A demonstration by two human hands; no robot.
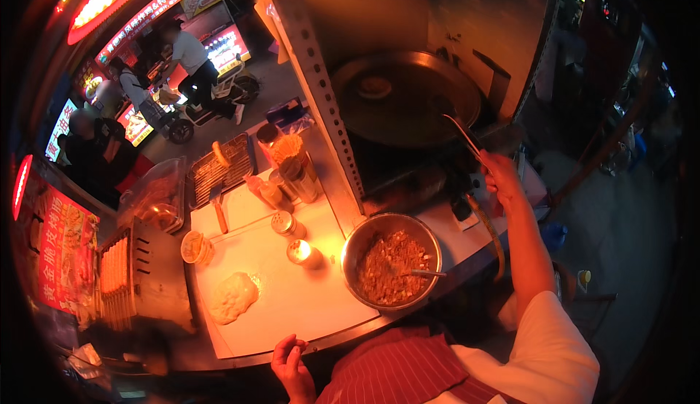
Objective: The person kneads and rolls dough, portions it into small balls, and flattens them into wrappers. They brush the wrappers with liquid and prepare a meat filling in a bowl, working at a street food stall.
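Right of centre, the right hand (499, 177) is gripping a utensil (464, 135), which is extending up-left over the wide pan (397, 123). At bottom centre, the left hand (293, 369) is hovering half-curled, loosely spread, flattened dough (234, 299) lying up-left of it on the surface (306, 316).

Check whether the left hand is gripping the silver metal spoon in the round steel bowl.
No: the left hand is by the front edge of the pale worktop, apart from the metal spoon in the steel bowl.

Red-orange light glares off the white board (310, 309) while dim, fisheye-bent edges sink into black.
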